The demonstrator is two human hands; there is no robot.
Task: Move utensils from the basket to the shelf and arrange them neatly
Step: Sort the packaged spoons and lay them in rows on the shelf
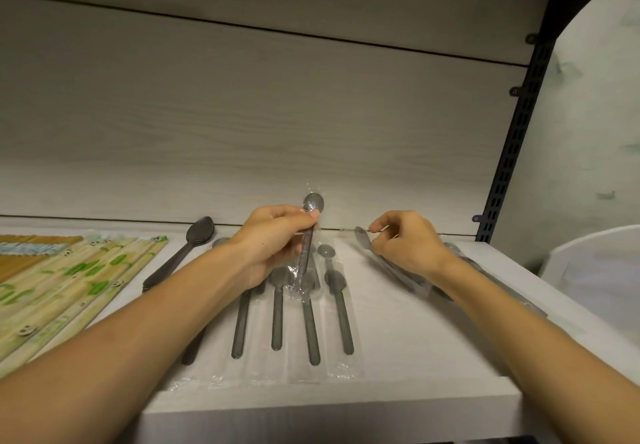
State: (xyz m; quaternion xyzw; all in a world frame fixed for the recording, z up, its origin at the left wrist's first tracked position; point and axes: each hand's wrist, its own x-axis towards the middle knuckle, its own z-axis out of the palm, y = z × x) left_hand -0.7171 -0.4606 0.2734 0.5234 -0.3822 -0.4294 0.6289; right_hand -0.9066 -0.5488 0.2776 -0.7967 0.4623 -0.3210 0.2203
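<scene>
My left hand (pixel 277 239) grips a grey spoon in a clear wrapper (pixel 312 204), held upright above the white shelf (pixel 398 367). Below it, several wrapped grey spoons (pixel 310 319) lie side by side with handles toward me. My right hand (pixel 405 241) pinches the tip of another wrapped utensil (pixel 362 237) that lies slanted on the shelf at the right, on top of more wrapped ones. The basket is out of view.
A stack of unwrapped dark spoons (pixel 180 254) lies left of the row. Packs of bamboo chopsticks (pixel 69 280) fill the shelf's left end. A white rounded container (pixel 595 280) stands at the right, beside a black slotted upright (pixel 509 152).
</scene>
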